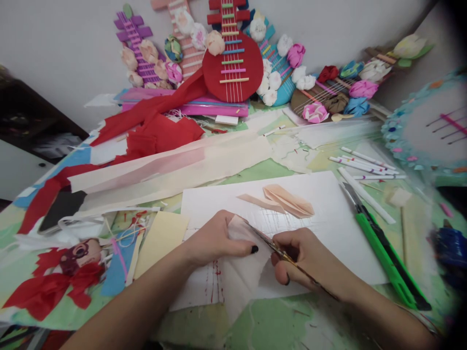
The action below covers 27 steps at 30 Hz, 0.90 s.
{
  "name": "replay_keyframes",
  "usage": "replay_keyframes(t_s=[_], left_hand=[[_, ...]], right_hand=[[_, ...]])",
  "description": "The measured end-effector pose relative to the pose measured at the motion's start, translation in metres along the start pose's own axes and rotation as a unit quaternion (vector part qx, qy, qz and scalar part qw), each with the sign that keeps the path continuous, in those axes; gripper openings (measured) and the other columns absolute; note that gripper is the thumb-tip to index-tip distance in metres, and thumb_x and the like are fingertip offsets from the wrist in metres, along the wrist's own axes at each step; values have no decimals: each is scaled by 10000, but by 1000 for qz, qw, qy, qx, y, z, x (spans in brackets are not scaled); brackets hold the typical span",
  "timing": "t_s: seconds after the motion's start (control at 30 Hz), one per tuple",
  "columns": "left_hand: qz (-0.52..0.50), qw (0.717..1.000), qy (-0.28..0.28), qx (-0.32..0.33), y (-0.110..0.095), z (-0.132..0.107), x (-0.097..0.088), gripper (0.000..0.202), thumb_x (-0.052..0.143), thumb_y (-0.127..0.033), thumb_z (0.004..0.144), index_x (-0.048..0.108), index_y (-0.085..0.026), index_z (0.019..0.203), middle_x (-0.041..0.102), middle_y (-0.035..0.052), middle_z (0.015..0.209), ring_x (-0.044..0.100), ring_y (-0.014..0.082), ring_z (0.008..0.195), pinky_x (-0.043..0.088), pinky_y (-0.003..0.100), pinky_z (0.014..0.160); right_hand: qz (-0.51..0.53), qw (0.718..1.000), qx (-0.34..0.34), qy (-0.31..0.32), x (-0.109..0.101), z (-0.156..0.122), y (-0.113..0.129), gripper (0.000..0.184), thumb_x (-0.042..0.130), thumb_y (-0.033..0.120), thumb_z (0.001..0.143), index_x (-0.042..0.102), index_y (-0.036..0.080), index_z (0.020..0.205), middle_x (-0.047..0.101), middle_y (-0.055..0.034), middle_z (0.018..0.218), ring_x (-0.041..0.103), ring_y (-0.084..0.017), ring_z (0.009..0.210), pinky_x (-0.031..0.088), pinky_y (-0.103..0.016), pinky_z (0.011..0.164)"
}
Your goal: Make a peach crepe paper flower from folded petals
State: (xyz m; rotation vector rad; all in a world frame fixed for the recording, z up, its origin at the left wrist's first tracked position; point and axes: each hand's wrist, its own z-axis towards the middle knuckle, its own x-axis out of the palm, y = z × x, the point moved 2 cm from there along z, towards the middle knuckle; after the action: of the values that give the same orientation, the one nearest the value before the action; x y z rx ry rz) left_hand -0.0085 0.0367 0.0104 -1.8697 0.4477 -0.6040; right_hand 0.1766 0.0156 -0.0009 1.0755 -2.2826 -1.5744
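My left hand (215,238) pinches a thin, pale piece of crepe paper (242,277), which hangs down over the sheet's front edge. My right hand (301,257) grips slender metal scissors (288,257), seen nearly edge-on. Their blades lie along the upper right edge of the pale paper, close to my left fingers. Both hands are above a white sheet (328,233). Beyond them on that sheet rests a folded strip of peach crepe paper (288,200). A green box cutter (386,257) with its blade out lies right of my right hand.
A red paper lute (232,65) and other flower-trimmed instruments lean against the wall. Red crepe paper (160,138) and a long cream strip (233,165) cross the table. White sticks (365,165) lie at right; a yellow card (160,236) and scraps are left.
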Motion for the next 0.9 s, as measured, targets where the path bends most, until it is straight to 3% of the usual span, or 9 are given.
replay_keyframes(t_s=[0.9], left_hand=[[30,999,12,-18,1,2,3,305,605,-112,631,686,-107,925,707,95,897,635,219,827,489,303,747]], right_hand=[[-42,998,-1,-37,-1,6,2,460,752,414,553,380,165,445,227,69,480,205,-62,485,136,-220,408]])
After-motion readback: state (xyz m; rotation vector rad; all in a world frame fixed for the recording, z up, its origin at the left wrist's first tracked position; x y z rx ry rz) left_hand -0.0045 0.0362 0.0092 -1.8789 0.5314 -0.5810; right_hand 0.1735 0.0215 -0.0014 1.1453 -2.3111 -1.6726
